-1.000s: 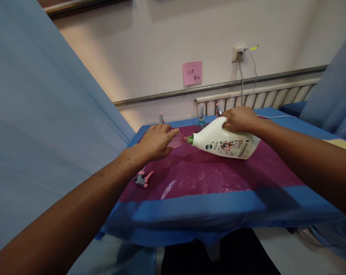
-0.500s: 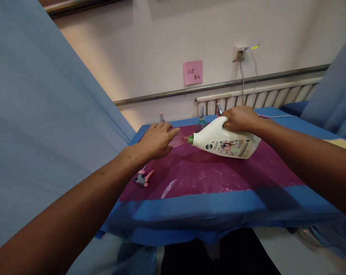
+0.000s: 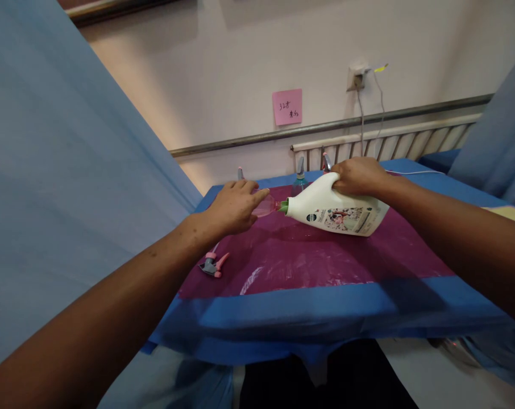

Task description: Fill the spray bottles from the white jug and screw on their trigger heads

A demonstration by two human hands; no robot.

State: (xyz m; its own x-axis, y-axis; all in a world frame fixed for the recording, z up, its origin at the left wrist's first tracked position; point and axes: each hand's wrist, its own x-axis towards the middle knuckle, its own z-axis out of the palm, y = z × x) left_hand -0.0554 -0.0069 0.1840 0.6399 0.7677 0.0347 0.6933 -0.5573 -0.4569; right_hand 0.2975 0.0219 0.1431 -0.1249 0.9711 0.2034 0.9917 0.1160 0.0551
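One white jug (image 3: 338, 213) is tipped over the purple sheet (image 3: 325, 255), its spout at nine o'clock meeting the small pink bottle (image 3: 266, 207). Right hand (image 3: 357, 176) clamps the jug's handle and left hand (image 3: 234, 207) wraps the bottle. Best to line the mouths up and tilt slowly. Spray head (image 3: 212, 266) lies loose at seven o'clock.

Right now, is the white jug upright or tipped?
Tipped. The right hand holds the white jug nearly on its side, its green neck pointing left at the pink bottle in the left hand.
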